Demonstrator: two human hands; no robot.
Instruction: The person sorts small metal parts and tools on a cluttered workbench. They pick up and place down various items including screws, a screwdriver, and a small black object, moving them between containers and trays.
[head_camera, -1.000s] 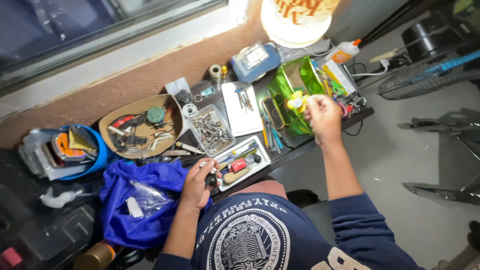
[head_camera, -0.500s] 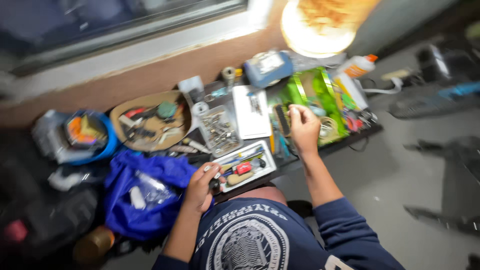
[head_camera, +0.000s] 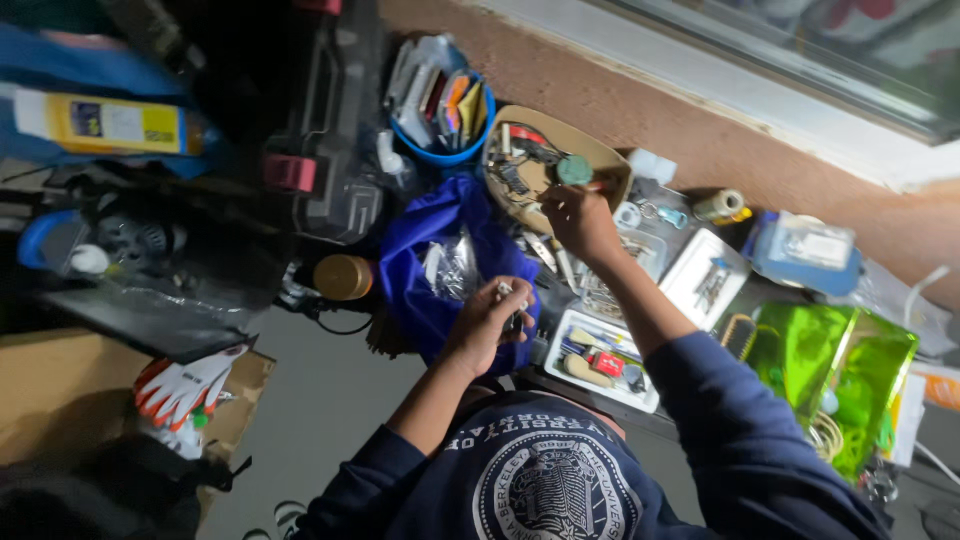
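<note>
I see my left hand pinched around a small metal part over the blue cloth bag. My right hand reaches into the tan oval tray of odds and ends; whether it grips anything, I cannot tell. Sorting looks midway, with plenty of pieces left on the surface.

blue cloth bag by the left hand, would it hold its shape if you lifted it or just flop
Probably flop: the blue cloth bag lies crumpled in soft folds, sagging open around clear plastic packets. It looks light for its size, so a push would likely bunch it rather than slide it. The left hand beside it grips a small tool, not the bag.
</note>
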